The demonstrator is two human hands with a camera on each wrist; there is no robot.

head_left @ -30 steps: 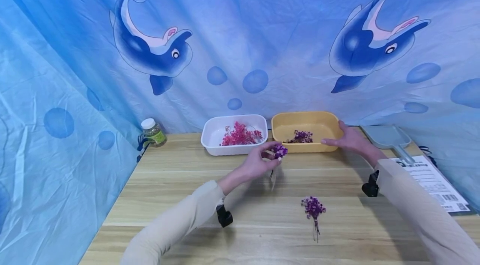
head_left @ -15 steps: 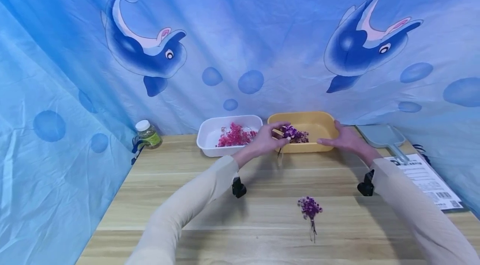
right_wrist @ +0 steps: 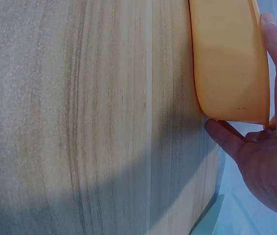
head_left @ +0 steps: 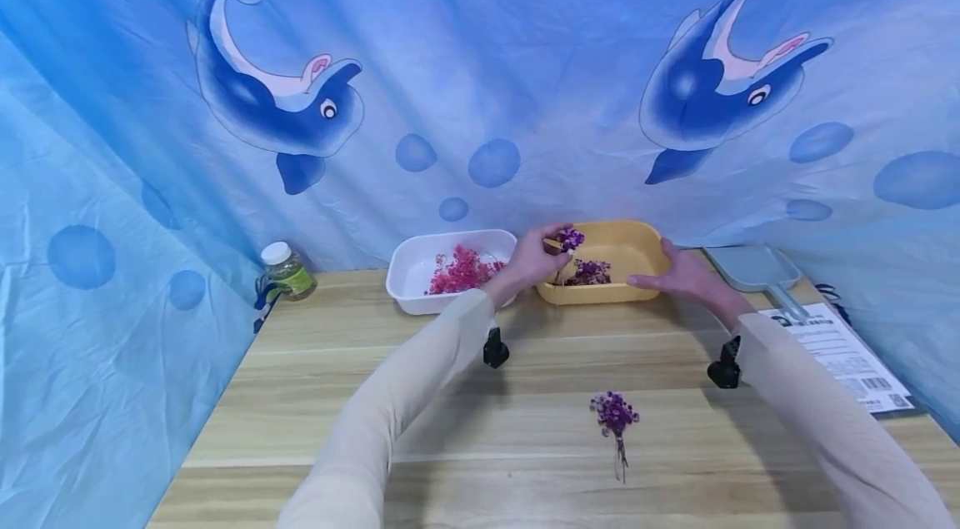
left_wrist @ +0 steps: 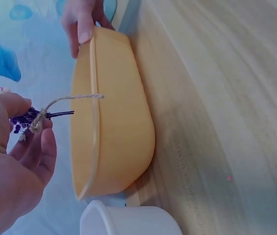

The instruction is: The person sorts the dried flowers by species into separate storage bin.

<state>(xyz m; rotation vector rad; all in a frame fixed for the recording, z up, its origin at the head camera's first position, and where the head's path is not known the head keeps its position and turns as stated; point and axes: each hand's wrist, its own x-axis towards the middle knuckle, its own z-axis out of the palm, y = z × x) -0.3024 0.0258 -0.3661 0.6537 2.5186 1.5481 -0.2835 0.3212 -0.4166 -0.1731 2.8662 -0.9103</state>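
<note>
A small bunch of purple dried flowers [head_left: 572, 240], tied with twine [left_wrist: 38, 121], is pinched between the thumb and fingers of my left hand [head_left: 538, 257]. It is over the left end of a yellow plastic tub [head_left: 633, 293], its stems pointing down. More purple dried flowers [head_left: 592, 271] lie inside that tub. My right hand [head_left: 686, 275] holds the tub's right end. The right wrist view shows its thumb at the rim and a fingertip by the bottom corner [right_wrist: 212, 117]. Another purple bunch [head_left: 615, 414] lies on the wooden table [head_left: 480, 429], nearer the front.
Left of the yellow tub stands a white tub [head_left: 408, 287] with pink dried flowers [head_left: 461, 269]. A lidded jar [head_left: 288, 269] is at the back left. A grey dustpan [head_left: 756, 266] and printed sheets [head_left: 843, 358] lie at the right. A blue dolphin-print curtain [head_left: 465, 79] hangs behind.
My left hand has moved away from me and to the right, bringing its purple bunch from in front of the yellow tub to over it. The right hand stays on the tub.
</note>
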